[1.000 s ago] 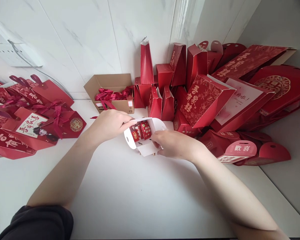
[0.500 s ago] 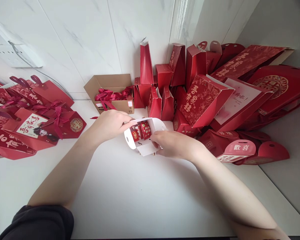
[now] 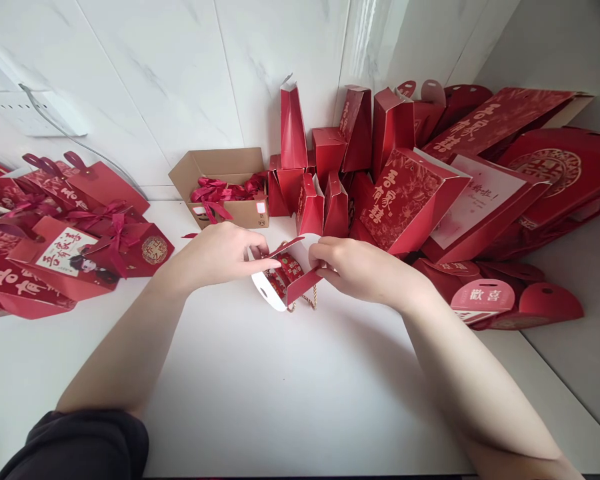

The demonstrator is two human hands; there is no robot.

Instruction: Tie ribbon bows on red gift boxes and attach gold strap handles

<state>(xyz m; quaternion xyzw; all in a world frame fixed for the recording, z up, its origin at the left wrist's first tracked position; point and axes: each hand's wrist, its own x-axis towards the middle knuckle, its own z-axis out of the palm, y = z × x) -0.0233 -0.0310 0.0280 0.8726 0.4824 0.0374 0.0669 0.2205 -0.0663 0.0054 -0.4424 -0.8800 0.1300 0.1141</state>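
Between my hands on the white table stands a small gift box (image 3: pixel 300 285), red outside and white inside, with its top open. Red printed packets (image 3: pixel 286 272) lie inside it, and a twisted gold cord (image 3: pixel 310 299) hangs at its near side. My left hand (image 3: pixel 225 257) holds the box's left rim, thumb and fingers at the edge by the white rounded flap (image 3: pixel 270 293). On the other side, my right hand (image 3: pixel 347 270) pinches the right end, where a red flap is folded inward; its fingertips are partly hidden.
An open cardboard box (image 3: pixel 225 163) with dark red ribbons stands behind, against the tiled wall. Many red gift boxes (image 3: pixel 410 193) crowd the right and back. Ribboned red boxes (image 3: pixel 125 240) cluster at the left, below a wall socket (image 3: pixel 35 113) with a cable.
The near and far flaps have folded inward over the packets, showing their red outsides. My right hand has drawn up and right from inside the box to its right edge.
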